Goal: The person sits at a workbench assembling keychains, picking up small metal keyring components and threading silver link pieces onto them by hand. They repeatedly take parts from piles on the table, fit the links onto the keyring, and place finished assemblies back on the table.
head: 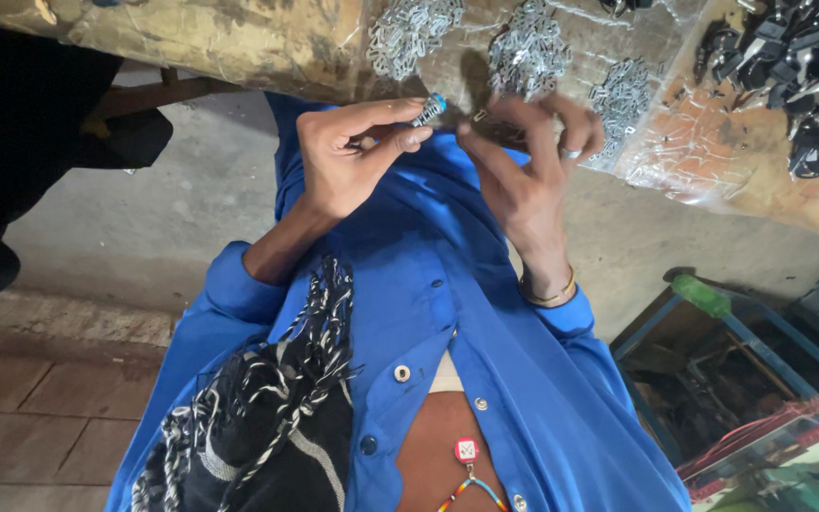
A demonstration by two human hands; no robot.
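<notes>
My left hand (348, 156) pinches a small ribbed metal part with a blue tip (429, 108) between thumb and fingers, just in front of my chest. Close beside it, my right hand (528, 166), with a ring and a gold bangle, pinches a tiny metal piece (479, 116) at its fingertips. Both hands hover at the near edge of a worn wooden bench (239, 43). Piles of small shiny metal parts (526, 47) lie on a clear plastic sheet just beyond my fingers.
A heap of dark metal parts (808, 66) lies at the bench's far right. Below right stands a blue-framed crate (751, 341) with a green bottle (700, 294) and red wires. A person in dark clothes (11, 133) is at the left. The floor is concrete and brick.
</notes>
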